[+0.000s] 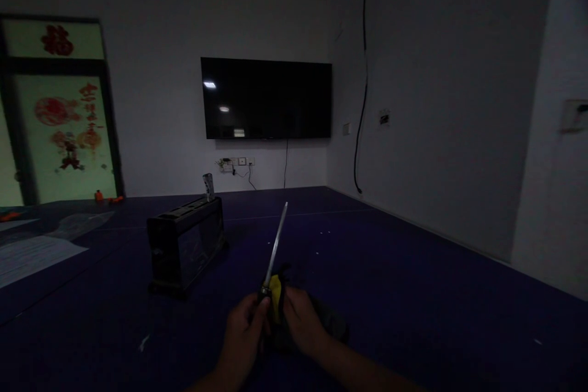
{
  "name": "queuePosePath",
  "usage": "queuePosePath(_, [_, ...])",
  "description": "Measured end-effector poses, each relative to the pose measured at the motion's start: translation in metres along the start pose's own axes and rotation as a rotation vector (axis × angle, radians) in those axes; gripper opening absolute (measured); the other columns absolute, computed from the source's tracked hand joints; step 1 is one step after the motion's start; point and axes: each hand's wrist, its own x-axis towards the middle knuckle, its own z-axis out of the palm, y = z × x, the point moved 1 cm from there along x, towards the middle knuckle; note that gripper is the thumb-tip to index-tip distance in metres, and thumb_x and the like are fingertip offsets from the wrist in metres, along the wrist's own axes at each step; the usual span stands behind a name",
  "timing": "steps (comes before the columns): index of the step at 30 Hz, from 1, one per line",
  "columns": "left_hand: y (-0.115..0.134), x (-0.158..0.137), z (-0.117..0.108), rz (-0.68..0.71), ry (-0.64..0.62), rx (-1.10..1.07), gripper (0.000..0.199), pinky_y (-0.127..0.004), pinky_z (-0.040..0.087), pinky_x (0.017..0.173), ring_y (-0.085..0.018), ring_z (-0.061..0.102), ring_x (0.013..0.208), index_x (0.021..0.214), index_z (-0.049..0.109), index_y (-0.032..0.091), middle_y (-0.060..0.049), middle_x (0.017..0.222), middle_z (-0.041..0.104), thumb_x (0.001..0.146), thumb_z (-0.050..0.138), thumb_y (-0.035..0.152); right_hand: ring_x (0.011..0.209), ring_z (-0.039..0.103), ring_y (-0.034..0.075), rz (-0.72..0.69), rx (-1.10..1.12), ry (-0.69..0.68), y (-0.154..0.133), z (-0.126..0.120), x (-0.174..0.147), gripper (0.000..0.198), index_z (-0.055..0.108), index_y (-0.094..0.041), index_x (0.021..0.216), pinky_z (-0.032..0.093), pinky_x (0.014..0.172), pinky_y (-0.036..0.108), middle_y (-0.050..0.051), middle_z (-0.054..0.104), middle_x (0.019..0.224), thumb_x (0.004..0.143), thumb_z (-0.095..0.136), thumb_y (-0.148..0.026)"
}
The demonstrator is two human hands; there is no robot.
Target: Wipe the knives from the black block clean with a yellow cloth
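My left hand (243, 324) is closed around the dark lower end of a screwdriver (276, 245). Its long bare metal shaft points up and away from me, leaning slightly right. Just right of it, my right hand (303, 321) has its fingers closed on a yellow and black piece (275, 294) whose kind I cannot make out; it looks soft. Dark material (333, 318) lies behind and right of the right wrist, too dim to name. Both hands are close together over the purple tabletop (390, 294).
A black box-shaped device (184, 245) stands left of the hands, with a grey patterned piece (208, 187) upright on it. Papers (39, 254) and clear plastic (82, 223) lie at far left. Small white scraps dot the table. A television (266, 98) hangs on the wall.
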Motion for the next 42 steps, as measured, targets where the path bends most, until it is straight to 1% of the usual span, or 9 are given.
queuePosePath(10, [0.042,0.01,-0.042,0.167,0.475,0.178,0.05,-0.029,0.047,0.062,-0.02,0.061,0.064,0.089,0.057,0.017,-0.003,0.07,0.064,0.07,0.053,0.063,0.054,0.047,0.012,-0.108,-0.31,-0.105,0.001,0.002,-0.004,0.026,0.048,-0.018,0.06,0.033,0.053,0.024,0.001,0.054,0.06,0.083,0.038,-0.017])
queuePosePath(17, [0.107,0.026,-0.155,0.213,0.812,0.768,0.056,-0.028,0.046,0.07,-0.024,0.063,0.086,0.099,0.061,0.016,-0.009,0.095,0.068,0.069,0.05,0.061,0.053,0.046,0.011,-0.123,-0.337,-0.123,0.003,0.003,-0.002,0.025,0.046,-0.018,0.058,0.028,0.051,0.023,-0.001,0.052,0.058,0.081,0.04,-0.013])
queuePosePath(20, [0.146,0.027,-0.205,-0.001,0.892,1.185,0.062,-0.029,0.045,0.07,-0.024,0.063,0.087,0.109,0.061,0.02,-0.006,0.094,0.068,0.075,0.036,0.066,0.053,0.046,0.011,-0.124,-0.324,-0.127,0.003,0.002,-0.001,0.024,0.045,-0.018,0.058,0.027,0.051,0.023,-0.001,0.05,0.057,0.081,0.04,-0.013])
queuePosePath(24, [0.197,0.034,-0.256,0.034,0.812,1.585,0.113,-0.028,0.04,0.068,-0.025,0.06,0.095,0.115,0.059,0.021,-0.008,0.103,0.064,0.058,-0.02,0.077,0.053,0.044,0.011,-0.113,-0.317,-0.132,0.004,0.001,0.001,0.026,0.042,-0.019,0.056,0.027,0.052,0.023,-0.002,0.048,0.057,0.081,0.039,-0.013])
queuePosePath(27, [0.216,0.041,-0.287,-0.006,0.702,1.694,0.13,-0.024,0.036,0.066,-0.023,0.06,0.092,0.116,0.06,0.016,-0.009,0.103,0.064,0.041,-0.029,0.076,0.055,0.044,0.012,-0.112,-0.323,-0.147,0.003,0.001,0.001,0.024,0.043,-0.019,0.057,0.027,0.054,0.024,-0.001,0.048,0.058,0.08,0.041,-0.013])
queuePosePath(30, [0.222,0.043,-0.302,0.068,0.548,1.815,0.117,-0.027,0.037,0.069,-0.022,0.059,0.093,0.114,0.06,0.013,-0.006,0.104,0.064,0.055,-0.025,0.069,0.056,0.045,0.012,-0.109,-0.336,-0.158,0.002,0.001,0.001,0.023,0.044,-0.019,0.058,0.028,0.055,0.024,-0.001,0.049,0.06,0.08,0.042,-0.012])
queuePosePath(33, [0.225,0.039,-0.3,0.187,0.375,1.912,0.081,-0.03,0.044,0.065,-0.023,0.062,0.087,0.106,0.064,0.011,-0.011,0.099,0.067,0.074,0.002,0.052,0.058,0.045,0.012,-0.1,-0.355,-0.162,0.003,0.001,0.001,0.022,0.045,-0.018,0.059,0.029,0.055,0.024,0.0,0.051,0.061,0.08,0.044,-0.011])
queuePosePath(36, [0.227,0.039,-0.296,0.308,0.258,1.953,0.056,-0.035,0.048,0.062,-0.028,0.064,0.079,0.099,0.066,0.01,-0.017,0.091,0.068,0.072,0.022,0.033,0.057,0.045,0.011,-0.097,-0.369,-0.172,0.004,0.002,0.001,0.023,0.047,-0.017,0.059,0.029,0.054,0.023,0.0,0.051,0.061,0.081,0.044,-0.01])
queuePosePath(42, [0.22,0.056,-0.31,0.442,0.178,1.956,0.049,-0.039,0.05,0.064,-0.03,0.064,0.079,0.094,0.067,0.013,-0.016,0.09,0.069,0.065,0.03,0.027,0.055,0.045,0.011,-0.099,-0.395,-0.193,0.005,0.002,0.001,0.025,0.048,-0.017,0.059,0.029,0.054,0.023,-0.001,0.051,0.06,0.082,0.043,-0.009])
